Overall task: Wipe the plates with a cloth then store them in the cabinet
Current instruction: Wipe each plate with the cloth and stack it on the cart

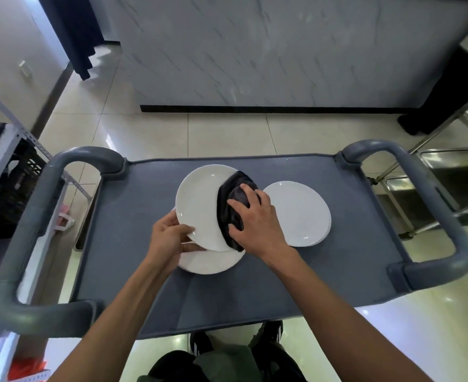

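Plainly, the risk is a slip: the round white ceramic plate (199, 205) at frame centre is tilted up, its lower left rim pinched by the left hand (169, 238), and a hard push from the right hand (257, 221), whose fingers curl over the bunched dark cloth (231, 210) on the plate's right side, could lever it free onto the second white plate (210, 261) beneath. A third white plate (299, 213) lies flat on the grey plastic cart top (351, 210), just right of the cloth.
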{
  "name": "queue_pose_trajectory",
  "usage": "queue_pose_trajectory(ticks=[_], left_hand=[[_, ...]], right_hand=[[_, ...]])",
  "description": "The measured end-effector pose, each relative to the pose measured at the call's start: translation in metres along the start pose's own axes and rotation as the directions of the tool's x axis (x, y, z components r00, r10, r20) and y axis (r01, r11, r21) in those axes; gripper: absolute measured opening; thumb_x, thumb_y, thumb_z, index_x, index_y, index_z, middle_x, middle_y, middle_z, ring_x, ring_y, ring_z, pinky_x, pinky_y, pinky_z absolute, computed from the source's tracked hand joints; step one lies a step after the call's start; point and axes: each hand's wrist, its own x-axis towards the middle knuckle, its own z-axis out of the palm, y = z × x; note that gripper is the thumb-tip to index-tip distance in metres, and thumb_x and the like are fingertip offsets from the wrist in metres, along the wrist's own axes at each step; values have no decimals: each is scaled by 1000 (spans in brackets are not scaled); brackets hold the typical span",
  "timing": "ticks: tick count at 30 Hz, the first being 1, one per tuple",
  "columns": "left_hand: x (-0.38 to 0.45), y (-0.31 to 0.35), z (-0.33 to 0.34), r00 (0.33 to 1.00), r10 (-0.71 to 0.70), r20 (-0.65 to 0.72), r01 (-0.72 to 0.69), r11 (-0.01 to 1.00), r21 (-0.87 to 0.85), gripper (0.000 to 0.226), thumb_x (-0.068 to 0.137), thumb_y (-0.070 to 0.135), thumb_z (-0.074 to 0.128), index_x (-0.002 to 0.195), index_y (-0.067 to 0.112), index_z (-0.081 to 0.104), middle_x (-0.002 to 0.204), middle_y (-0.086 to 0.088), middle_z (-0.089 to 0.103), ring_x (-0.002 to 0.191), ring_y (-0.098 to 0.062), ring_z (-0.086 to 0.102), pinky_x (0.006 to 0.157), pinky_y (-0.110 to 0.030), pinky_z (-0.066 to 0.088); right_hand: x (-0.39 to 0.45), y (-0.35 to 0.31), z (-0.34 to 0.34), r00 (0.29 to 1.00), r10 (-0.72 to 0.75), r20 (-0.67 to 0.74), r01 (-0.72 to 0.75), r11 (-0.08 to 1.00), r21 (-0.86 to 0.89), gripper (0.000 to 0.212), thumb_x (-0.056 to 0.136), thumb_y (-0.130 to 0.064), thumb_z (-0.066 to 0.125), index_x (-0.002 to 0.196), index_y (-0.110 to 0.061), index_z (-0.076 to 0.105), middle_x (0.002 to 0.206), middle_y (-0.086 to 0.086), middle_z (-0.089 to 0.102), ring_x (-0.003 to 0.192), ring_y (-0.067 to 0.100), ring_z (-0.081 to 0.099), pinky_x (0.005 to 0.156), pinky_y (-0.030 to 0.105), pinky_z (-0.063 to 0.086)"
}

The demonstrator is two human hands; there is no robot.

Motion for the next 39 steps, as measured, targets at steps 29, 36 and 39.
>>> queue_pose_trajectory(ticks=[29,36,39], left_hand=[[6,24,2,983,14,183,-27,997,71,66,83,-20,51,128,25,69,102,-12,75,79,-39,69,65,-58,60],[5,24,3,967,8,253,-45,989,138,66,83,-19,52,124,29,71,99,-12,74,77,-33,69,65,-54,61],[5,26,4,964,17,267,-58,988,145,66,83,-19,53,127,27,70,106,-21,71,81,-41,69,68,-58,60]], right_hand=[[9,44,-43,972,120,-201,-84,980,180,54,84,-16,70,137,-20,60,158,7,35,135,34,34,110,49,40],[34,26,-58,973,65,-221,-41,993,114,62,83,-14,68,144,-21,54,155,6,38,130,34,37,108,46,40],[40,13,-60,976,18,-217,-1,997,75,65,86,-16,66,148,-22,48,155,6,37,132,33,36,107,48,40]])
